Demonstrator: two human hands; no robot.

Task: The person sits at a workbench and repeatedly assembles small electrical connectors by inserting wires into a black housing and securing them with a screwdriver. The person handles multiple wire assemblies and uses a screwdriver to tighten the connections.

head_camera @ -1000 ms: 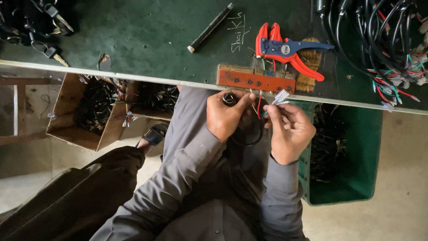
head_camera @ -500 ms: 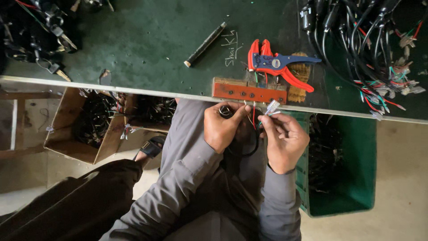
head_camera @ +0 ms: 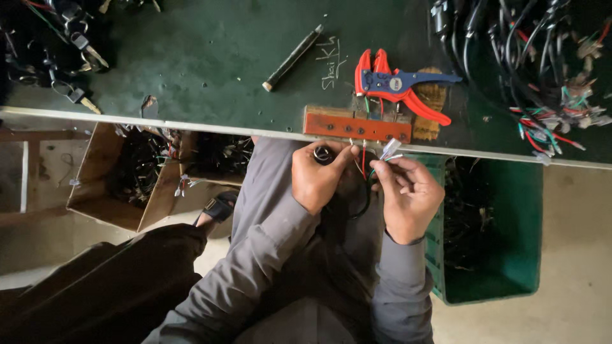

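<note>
Black round part (head_camera: pixel 323 153) sits pinched in the left hand (head_camera: pixel 317 178), just below the bench (head_camera: pixel 210 70) edge at the middle of the frame. The right hand (head_camera: pixel 408 194) grips thin wires (head_camera: pixel 364 159) ending in a small white plug (head_camera: pixel 389 148), fingers closed around them. Both hands remain together as in the earlier frames, close under the red wooden block (head_camera: pixel 357 126) fixed at the bench edge. Above it, red and blue pliers (head_camera: pixel 398 84) lie beside a black pen (head_camera: pixel 293 57), unmoved. Tangled cables (head_camera: pixel 529 57) fill the upper right. A green crate (head_camera: pixel 503 229) stands at right, cardboard boxes (head_camera: pixel 121 185) at left below the bench.
</note>
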